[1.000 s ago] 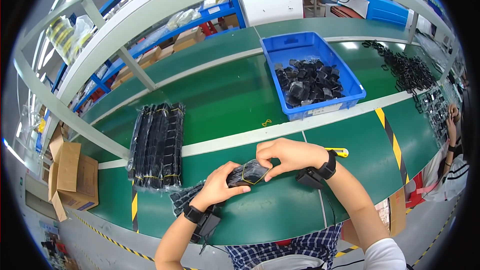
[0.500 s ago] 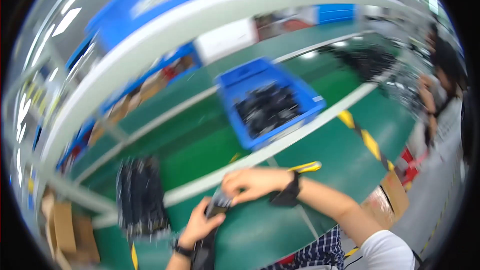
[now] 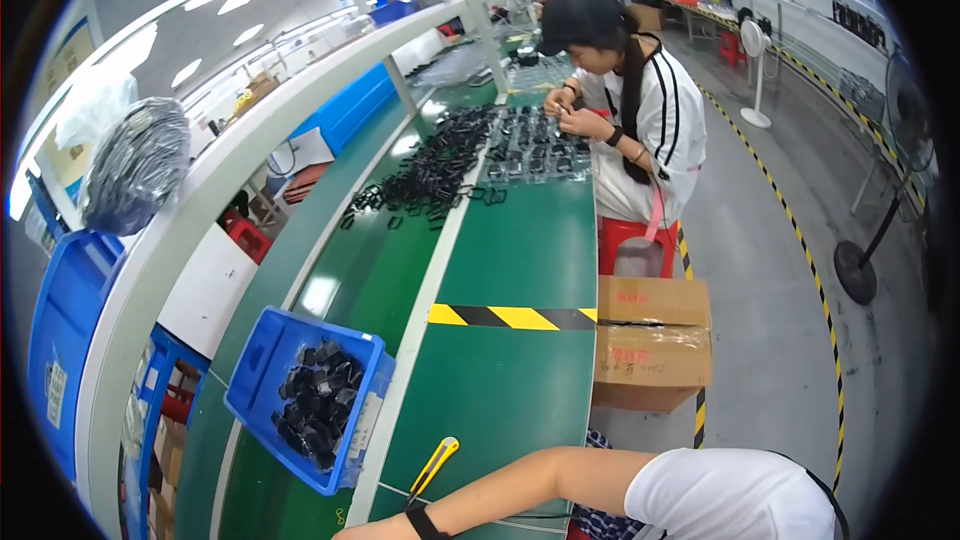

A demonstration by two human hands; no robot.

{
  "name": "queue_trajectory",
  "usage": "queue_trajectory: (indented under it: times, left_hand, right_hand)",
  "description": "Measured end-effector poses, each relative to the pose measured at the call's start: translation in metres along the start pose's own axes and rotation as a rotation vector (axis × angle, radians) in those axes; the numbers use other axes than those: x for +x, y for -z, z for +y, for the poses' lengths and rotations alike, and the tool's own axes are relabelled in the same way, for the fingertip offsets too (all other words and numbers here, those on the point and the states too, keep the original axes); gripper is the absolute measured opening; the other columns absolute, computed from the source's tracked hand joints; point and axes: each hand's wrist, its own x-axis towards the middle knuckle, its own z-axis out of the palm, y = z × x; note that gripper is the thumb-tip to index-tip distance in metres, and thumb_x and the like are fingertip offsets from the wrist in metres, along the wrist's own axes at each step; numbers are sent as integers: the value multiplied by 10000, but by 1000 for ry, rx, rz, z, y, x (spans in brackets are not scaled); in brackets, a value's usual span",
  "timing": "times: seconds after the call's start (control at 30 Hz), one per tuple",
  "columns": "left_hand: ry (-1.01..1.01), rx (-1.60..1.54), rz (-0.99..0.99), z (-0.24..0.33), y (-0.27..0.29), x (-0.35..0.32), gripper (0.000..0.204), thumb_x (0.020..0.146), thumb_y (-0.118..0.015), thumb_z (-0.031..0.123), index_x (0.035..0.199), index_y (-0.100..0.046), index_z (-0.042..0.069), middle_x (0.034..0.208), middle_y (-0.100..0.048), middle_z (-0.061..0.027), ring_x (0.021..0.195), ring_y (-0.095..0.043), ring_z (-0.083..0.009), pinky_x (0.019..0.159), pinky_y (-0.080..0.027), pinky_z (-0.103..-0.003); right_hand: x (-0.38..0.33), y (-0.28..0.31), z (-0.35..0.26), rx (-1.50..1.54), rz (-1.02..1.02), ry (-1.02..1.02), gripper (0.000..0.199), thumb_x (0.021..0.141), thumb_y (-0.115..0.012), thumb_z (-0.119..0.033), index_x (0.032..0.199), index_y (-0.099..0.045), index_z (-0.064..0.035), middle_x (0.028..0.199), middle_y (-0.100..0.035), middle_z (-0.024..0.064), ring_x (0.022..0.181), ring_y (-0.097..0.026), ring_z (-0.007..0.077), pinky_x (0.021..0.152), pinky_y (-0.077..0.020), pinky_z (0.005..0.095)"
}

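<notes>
My right forearm reaches in from the lower right, a black band round its wrist. Only a strip of my right hand [image 3: 375,533] shows at the bottom edge; its fingers and anything in them are cut off. My left hand is out of the picture. Just beyond my right wrist lies a yellow utility knife [image 3: 435,468] on the green bench [image 3: 490,380]. To the left of the knife, a blue bin [image 3: 262,420] holds a heap of small black parts [image 3: 320,405], some with a shiny wrapping.
Yellow-black tape [image 3: 512,317] crosses the bench. Beyond it are loose black frames [image 3: 430,175] and clear trays [image 3: 540,145], where a co-worker [image 3: 650,110] sits handling something small. A cardboard box [image 3: 652,345] stands beside the bench; a white rail [image 3: 225,185] runs along the left.
The view has swung right, toward the co-worker. My left hand and the dark piece both hands were on have left the picture; my right hand now shows only at the bottom edge.
</notes>
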Motion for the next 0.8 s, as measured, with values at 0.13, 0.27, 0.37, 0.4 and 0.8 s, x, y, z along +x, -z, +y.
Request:
queue_trajectory:
  times: [0.13, 0.27, 0.37, 0.4, 0.8]
  left_hand:
    - [2, 108, 24, -33, 28, -14, 619, 860, -804, 132, 1384, -514, -23, 1190, -660, -109, 1061, -635, -231, 928, -513, -376]
    - [-636, 527, -111, -44, 62, 30, 652, 861, -782, 72, 1431, -479, -18, 1220, -649, -91, 1061, -628, -182, 925, -523, -337]
    - [-1724, 1049, -429, -29, 60, 48, 674, 864, -784, 87, 1451, -468, -17, 1242, -644, -109, 1067, -632, -200, 937, -520, -345]
    - [-1124, 799, -304, -24, 42, 20, 689, 864, -785, 89, 1460, -458, -22, 1247, -642, -115, 1077, -630, -208, 946, -517, -344]
    - [-323, 820, -172, 79, -10, 58, 674, 843, -848, 199, 1366, -514, -64, 1181, -661, -174, 1064, -631, -276, 947, -504, -376]
  right_hand:
    - [5, -17, 7, -137, 58, 50, 174, 902, -617, -276, 816, -659, -130, 864, -661, 71, 822, -667, 297, 648, -539, 446]
    - [0, -24, 31, -104, 42, -10, 177, 919, -616, -285, 857, -658, -125, 864, -661, 81, 846, -670, 301, 663, -538, 446]
    - [-12, -29, 32, -2, -27, -164, 184, 946, -611, -286, 903, -662, -115, 873, -665, 100, 858, -668, 314, 671, -530, 453]
    - [-10, -31, 26, 186, 33, -172, 193, 962, -608, -289, 939, -664, -106, 896, -675, 114, 862, -667, 325, 679, -526, 458]
    - [5, -45, 10, 697, -182, -127, 275, 1002, -627, -283, 1002, -740, -32, 966, -736, 191, 876, -683, 364, 773, -531, 448]
